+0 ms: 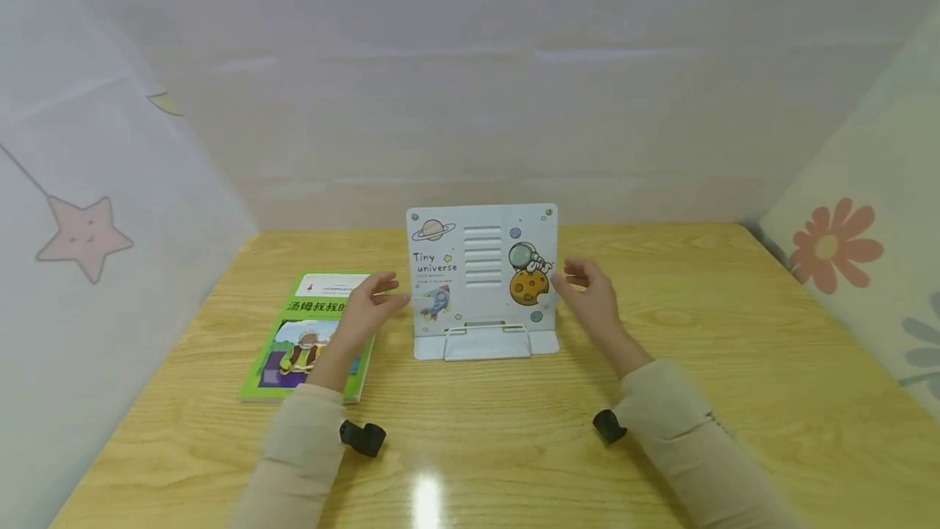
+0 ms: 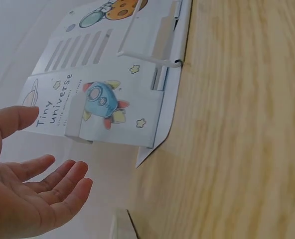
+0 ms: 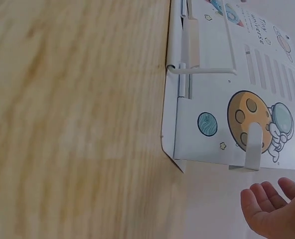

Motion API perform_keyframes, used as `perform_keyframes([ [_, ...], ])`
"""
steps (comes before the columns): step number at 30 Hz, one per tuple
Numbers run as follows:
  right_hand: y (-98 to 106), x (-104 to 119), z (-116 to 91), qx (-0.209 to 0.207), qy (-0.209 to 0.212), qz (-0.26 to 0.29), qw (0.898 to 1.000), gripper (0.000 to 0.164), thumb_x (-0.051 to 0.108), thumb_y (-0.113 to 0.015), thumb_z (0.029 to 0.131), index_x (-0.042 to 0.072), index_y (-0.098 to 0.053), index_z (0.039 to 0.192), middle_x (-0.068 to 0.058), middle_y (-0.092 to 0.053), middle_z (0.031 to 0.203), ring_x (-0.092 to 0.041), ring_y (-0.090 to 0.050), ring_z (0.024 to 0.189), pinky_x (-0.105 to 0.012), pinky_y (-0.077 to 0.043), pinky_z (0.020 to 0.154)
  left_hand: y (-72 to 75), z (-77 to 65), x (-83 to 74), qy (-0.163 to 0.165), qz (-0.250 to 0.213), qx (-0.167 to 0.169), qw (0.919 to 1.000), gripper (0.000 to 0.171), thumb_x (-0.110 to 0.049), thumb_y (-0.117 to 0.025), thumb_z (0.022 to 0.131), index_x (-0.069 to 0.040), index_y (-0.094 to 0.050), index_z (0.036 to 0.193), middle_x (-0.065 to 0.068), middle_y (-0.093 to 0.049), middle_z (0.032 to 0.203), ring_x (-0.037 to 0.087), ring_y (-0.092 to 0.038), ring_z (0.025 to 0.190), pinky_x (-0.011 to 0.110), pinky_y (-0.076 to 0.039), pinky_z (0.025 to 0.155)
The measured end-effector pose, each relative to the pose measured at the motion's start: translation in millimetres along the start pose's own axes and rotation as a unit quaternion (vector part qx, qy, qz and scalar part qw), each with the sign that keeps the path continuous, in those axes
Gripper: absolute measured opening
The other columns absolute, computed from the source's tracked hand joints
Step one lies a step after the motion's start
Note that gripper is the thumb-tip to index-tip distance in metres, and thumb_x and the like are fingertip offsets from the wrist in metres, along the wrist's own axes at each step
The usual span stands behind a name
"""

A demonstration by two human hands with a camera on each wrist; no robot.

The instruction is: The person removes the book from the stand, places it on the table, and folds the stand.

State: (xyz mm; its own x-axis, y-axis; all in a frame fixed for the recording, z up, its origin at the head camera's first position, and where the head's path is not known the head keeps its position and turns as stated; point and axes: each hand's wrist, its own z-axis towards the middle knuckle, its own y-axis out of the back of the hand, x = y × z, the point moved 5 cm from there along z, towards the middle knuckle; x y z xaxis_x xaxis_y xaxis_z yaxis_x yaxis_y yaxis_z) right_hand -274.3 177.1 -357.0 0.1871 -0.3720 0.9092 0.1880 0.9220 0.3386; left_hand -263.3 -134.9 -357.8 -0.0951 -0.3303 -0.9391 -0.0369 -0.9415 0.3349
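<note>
A white book stand [image 1: 482, 268] printed with "Tiny universe", a rocket and an astronaut stands upright on the table, its wire holder [image 1: 487, 343] at the bottom front. My left hand [image 1: 370, 304] is beside its left edge, fingers loosely bent with nothing in them; the left wrist view shows this hand [image 2: 38, 189] apart from the stand, near a white side clip [image 2: 76, 119]. On the other side, my right hand [image 1: 591, 300] is by the right edge. In the right wrist view its relaxed fingers [image 3: 259, 199] lie just off another clip [image 3: 253, 147].
A green-covered book [image 1: 308, 337] with Chinese characters lies on the wooden table [image 1: 499, 439] left of the stand, partly under my left forearm. Pale cloth walls [image 1: 470, 121] enclose the table at the back and sides, with a star and flowers printed on them.
</note>
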Motion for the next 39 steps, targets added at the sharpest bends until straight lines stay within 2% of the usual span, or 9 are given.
perform_keyframes([
  [7,-15,-10,0,0.044,-0.03,-0.011,0.999,0.044,0.016,-0.059,0.082,-0.004,-0.044,0.117,-0.018,-0.048,0.113,-0.029,-0.044,0.103,-0.038,-0.039,0.086,-19.8,3.6,5.6,0.019,0.013,0.004,0.9997,0.061,-0.017,-0.062,0.079,0.001,-0.032,0.129,0.02,-0.043,0.12,0.032,-0.045,0.105,0.04,-0.041,0.084],
  [13,-24,-12,2,0.07,-0.045,-0.042,0.996,0.045,0.016,-0.059,0.081,-0.004,-0.044,0.117,-0.021,-0.049,0.112,-0.031,-0.043,0.104,-0.042,-0.036,0.089,-34.4,6.7,7.6,0.013,0.002,0.006,0.9999,0.047,-0.015,-0.062,0.079,-0.004,-0.042,0.12,0.013,-0.049,0.11,0.025,-0.052,0.092,0.034,-0.045,0.075],
  [16,-26,-16,2,0.086,-0.06,-0.074,0.992,0.047,0.018,-0.059,0.081,-0.004,-0.043,0.119,-0.023,-0.045,0.117,-0.033,-0.04,0.108,-0.043,-0.035,0.089,-38.2,7.8,8.0,0.011,0.024,0.0,0.9996,0.045,-0.018,-0.062,0.079,-0.005,-0.043,0.118,0.01,-0.05,0.107,0.021,-0.053,0.086,0.032,-0.046,0.071],
  [21,-26,-17,3,0.106,-0.066,-0.09,0.988,0.05,0.019,-0.058,0.081,-0.006,-0.04,0.121,-0.024,-0.04,0.123,-0.035,-0.036,0.113,-0.044,-0.035,0.09,-40.7,8.7,5.9,0.017,0.061,-0.02,0.9978,0.044,-0.023,-0.062,0.079,-0.006,-0.045,0.115,0.007,-0.051,0.105,0.019,-0.054,0.082,0.03,-0.047,0.066],
  [27,-26,-17,4,0.11,-0.063,-0.1,0.987,0.051,0.019,-0.056,0.081,-0.007,-0.039,0.122,-0.025,-0.039,0.124,-0.035,-0.036,0.114,-0.044,-0.034,0.09,-41.8,9.5,5.1,0.01,0.084,-0.039,0.9957,0.04,-0.021,-0.061,0.08,-0.005,-0.046,0.113,0.008,-0.053,0.101,0.019,-0.054,0.08,0.029,-0.048,0.065],
  [34,-26,-16,4,0.099,-0.064,-0.11,0.987,0.048,0.016,-0.058,0.079,-0.006,-0.043,0.119,-0.022,-0.045,0.119,-0.031,-0.042,0.108,-0.042,-0.038,0.088,-39.3,9.8,2.3,0.004,0.127,-0.042,0.991,0.042,-0.019,-0.06,0.079,-0.004,-0.047,0.116,0.009,-0.054,0.101,0.019,-0.053,0.081,0.029,-0.048,0.065],
  [39,-25,-15,5,0.095,-0.053,-0.116,0.987,0.045,0.014,-0.057,0.078,-0.006,-0.046,0.117,-0.021,-0.048,0.117,-0.03,-0.044,0.106,-0.042,-0.039,0.086,-37.1,10.1,1.0,-0.01,0.15,-0.038,0.9879,0.043,-0.018,-0.06,0.078,-0.004,-0.048,0.117,0.01,-0.053,0.108,0.02,-0.051,0.085,0.03,-0.047,0.068],
])
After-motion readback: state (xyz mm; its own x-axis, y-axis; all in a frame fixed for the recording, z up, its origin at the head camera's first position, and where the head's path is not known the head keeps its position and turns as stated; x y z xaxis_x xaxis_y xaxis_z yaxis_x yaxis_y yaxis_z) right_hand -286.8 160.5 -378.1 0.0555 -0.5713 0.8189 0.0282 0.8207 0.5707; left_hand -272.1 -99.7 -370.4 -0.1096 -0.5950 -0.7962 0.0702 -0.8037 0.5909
